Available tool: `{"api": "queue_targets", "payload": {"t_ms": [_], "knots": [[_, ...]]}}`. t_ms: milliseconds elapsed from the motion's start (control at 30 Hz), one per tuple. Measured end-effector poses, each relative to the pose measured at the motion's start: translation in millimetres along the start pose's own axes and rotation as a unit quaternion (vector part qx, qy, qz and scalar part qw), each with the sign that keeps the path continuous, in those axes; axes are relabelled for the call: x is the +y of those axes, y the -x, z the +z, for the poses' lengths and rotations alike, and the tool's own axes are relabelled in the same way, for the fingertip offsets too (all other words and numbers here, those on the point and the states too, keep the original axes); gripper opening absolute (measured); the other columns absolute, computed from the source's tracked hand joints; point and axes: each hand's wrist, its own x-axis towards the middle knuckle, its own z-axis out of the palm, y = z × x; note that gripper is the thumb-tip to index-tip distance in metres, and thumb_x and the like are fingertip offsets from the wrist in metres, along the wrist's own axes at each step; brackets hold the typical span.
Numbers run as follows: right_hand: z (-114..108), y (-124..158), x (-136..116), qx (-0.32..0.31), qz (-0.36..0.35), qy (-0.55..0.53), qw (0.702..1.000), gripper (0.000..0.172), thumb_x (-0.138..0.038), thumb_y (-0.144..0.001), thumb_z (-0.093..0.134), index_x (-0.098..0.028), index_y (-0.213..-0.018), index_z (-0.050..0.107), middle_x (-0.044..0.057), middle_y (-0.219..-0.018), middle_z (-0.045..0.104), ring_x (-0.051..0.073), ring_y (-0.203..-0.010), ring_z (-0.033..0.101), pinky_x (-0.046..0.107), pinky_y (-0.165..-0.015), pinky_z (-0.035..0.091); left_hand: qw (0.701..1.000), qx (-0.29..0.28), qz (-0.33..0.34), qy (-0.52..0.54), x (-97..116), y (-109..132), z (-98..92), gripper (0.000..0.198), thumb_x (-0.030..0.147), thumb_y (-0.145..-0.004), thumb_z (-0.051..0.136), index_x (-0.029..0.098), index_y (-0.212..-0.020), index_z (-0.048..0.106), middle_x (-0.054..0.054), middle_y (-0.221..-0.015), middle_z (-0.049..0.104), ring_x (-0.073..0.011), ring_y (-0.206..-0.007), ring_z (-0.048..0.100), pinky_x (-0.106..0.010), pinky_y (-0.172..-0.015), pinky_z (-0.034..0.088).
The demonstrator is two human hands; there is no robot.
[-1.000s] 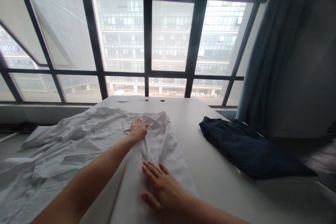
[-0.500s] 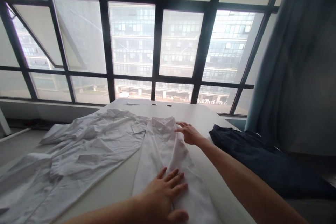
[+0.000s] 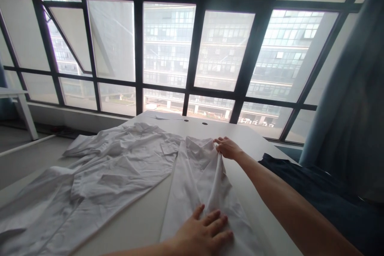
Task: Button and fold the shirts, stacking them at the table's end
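A white shirt (image 3: 195, 176), folded lengthwise into a narrow strip, lies on the white table (image 3: 141, 220) with its collar toward the window. My left hand (image 3: 204, 234) lies flat on the shirt's near end, fingers spread. My right arm reaches out, and my right hand (image 3: 228, 148) pinches the fabric at the shirt's right shoulder, beside the collar. A ridge of cloth runs from that hand down toward my left hand.
A second white shirt (image 3: 114, 168) lies spread and crumpled on the table's left half. A dark folded garment (image 3: 330, 196) sits at the right edge. A grey-blue curtain (image 3: 354, 108) hangs at the right, large windows (image 3: 168, 48) stand behind, and another white table (image 3: 15, 94) is at far left.
My right hand has closed on the shirt's shoulder, where half a second ago it hovered open. A second ago my left hand was at the collar; it now presses the near end. The view shifted right.
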Motion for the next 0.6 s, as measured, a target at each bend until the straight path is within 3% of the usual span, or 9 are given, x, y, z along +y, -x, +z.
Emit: {"api": "queue_targets", "payload": {"t_ms": [167, 367, 500, 600], "knots": [[12, -25, 1, -0.014, 0.043, 0.027, 0.999, 0.027, -0.009, -0.09, 0.049, -0.011, -0.094, 0.076, 0.019, -0.12, 0.058, 0.031, -0.107, 0.05, 0.044, -0.095, 0.036, 0.999, 0.032, -0.001, -0.02, -2, -2, 7.2, 0.046, 0.041, -0.103, 0.035, 0.028, -0.147, 0.041, -0.01, -0.149, 0.047, -0.0302, -0.137, 0.045, -0.054, -0.111, 0.037], [45, -38, -15, 0.003, 0.124, 0.038, 0.991, 0.034, -0.008, -0.093, 0.041, -0.008, -0.106, 0.072, 0.022, -0.116, 0.058, 0.032, -0.108, 0.05, 0.046, -0.093, 0.035, 0.998, 0.052, 0.01, -0.046, -9, -8, 22.1, 0.043, 0.043, -0.103, 0.036, 0.03, -0.143, 0.046, -0.008, -0.146, 0.051, -0.0279, -0.133, 0.05, -0.05, -0.107, 0.043], [53, -39, -24, 0.056, 0.23, 0.031, 0.971, 0.037, -0.009, -0.096, 0.035, -0.006, -0.113, 0.067, 0.024, -0.114, 0.058, 0.032, -0.105, 0.053, 0.045, -0.091, 0.035, 0.999, 0.044, 0.006, -0.031, -10, -8, 21.9, 0.043, 0.042, -0.103, 0.036, 0.032, -0.143, 0.046, -0.008, -0.148, 0.048, -0.0284, -0.135, 0.048, -0.053, -0.108, 0.042], [46, -30, -30, 0.102, 0.343, -0.018, 0.934, 0.033, -0.013, -0.098, 0.037, -0.005, -0.114, 0.064, 0.023, -0.113, 0.059, 0.031, -0.102, 0.056, 0.043, -0.09, 0.037, 1.0, 0.026, -0.003, 0.003, -6, -5, 12.2, 0.044, 0.039, -0.104, 0.033, 0.028, -0.145, 0.044, -0.011, -0.15, 0.044, -0.0304, -0.138, 0.043, -0.058, -0.11, 0.037]]}}
